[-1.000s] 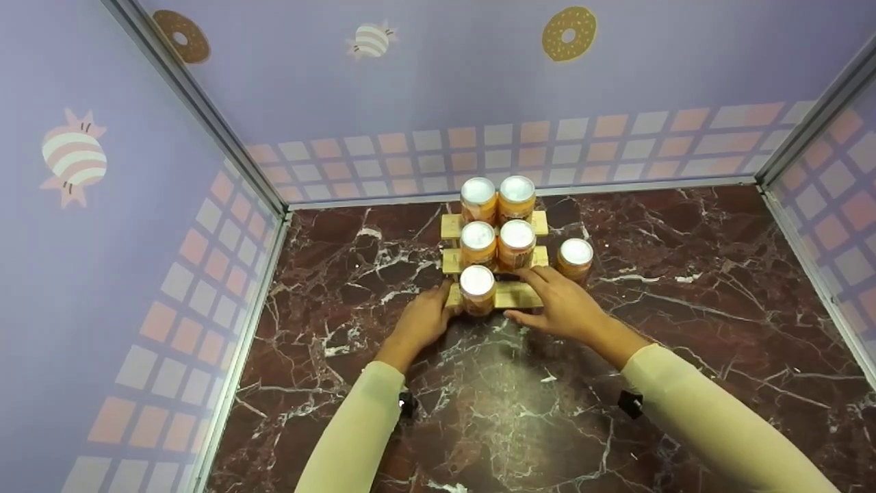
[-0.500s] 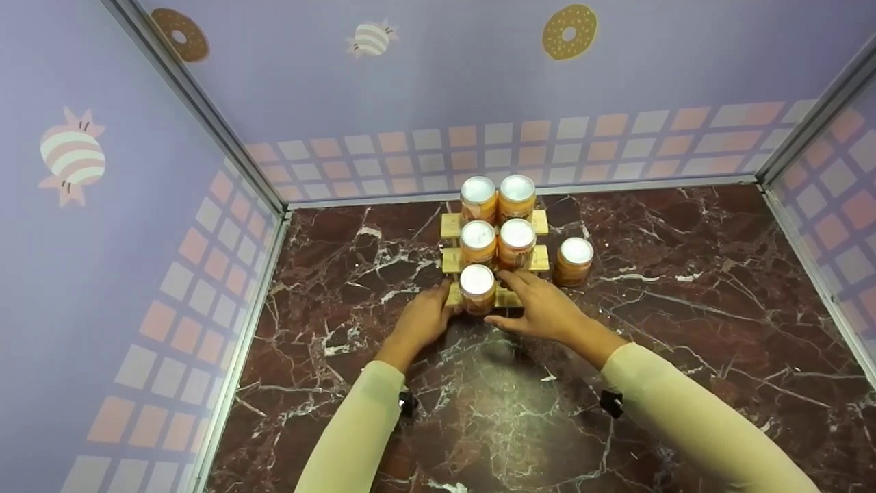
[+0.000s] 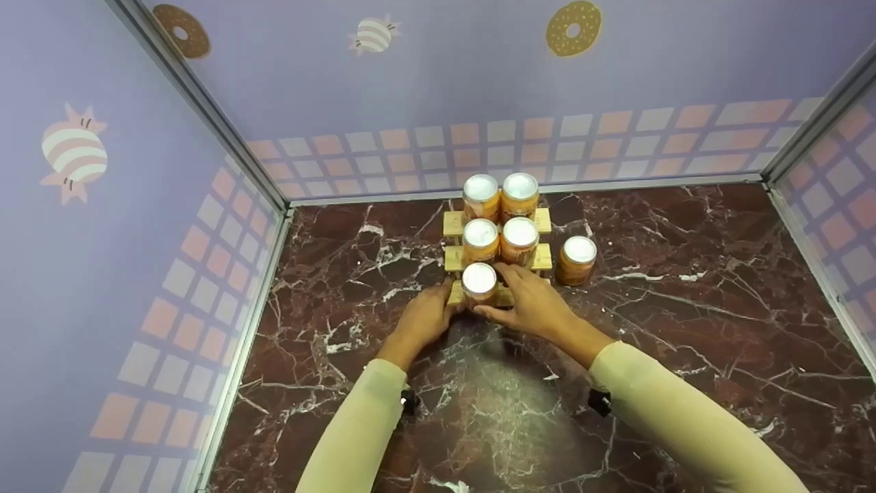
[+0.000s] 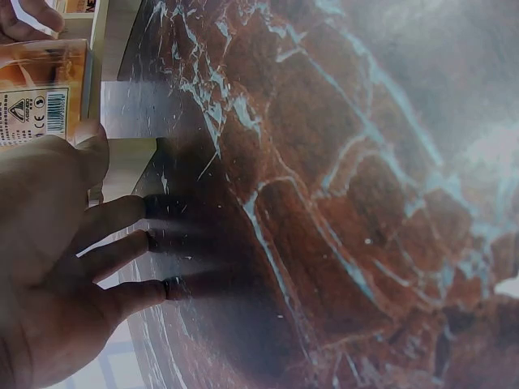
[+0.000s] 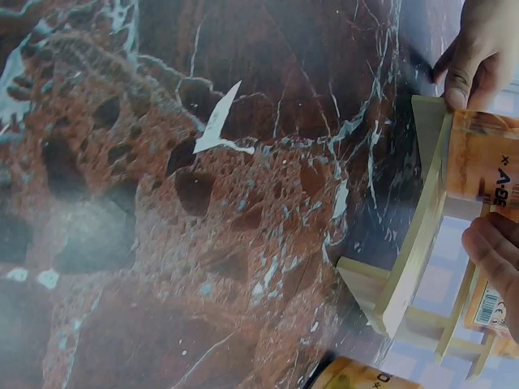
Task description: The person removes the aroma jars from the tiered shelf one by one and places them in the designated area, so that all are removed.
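Observation:
A small three-step wooden rack (image 3: 454, 258) bears several orange cans with silvery lids, two on the back step and two on the middle step. One front can (image 3: 480, 284) stands upright on the lowest step, toward its left end. My right hand (image 3: 537, 301) grips this can from the right, thumb in front and fingers behind. My left hand (image 3: 423, 318) holds the lowest step's left end, thumb on its front; in the left wrist view, three fingers stretch down toward the tabletop. One more can (image 3: 577, 261) stands on the table right of the rack.
The dark red marble tabletop (image 3: 684, 329) has white veins. A purple back wall (image 3: 445, 75) rises close behind the rack, with side walls left and right. In the right wrist view, a white scrap-like patch (image 5: 217, 126) shows on the marble.
My right hand has moved left from the right part of the lowest step to the front can and closed around it. My left hand, the rack and the cans stay in place.

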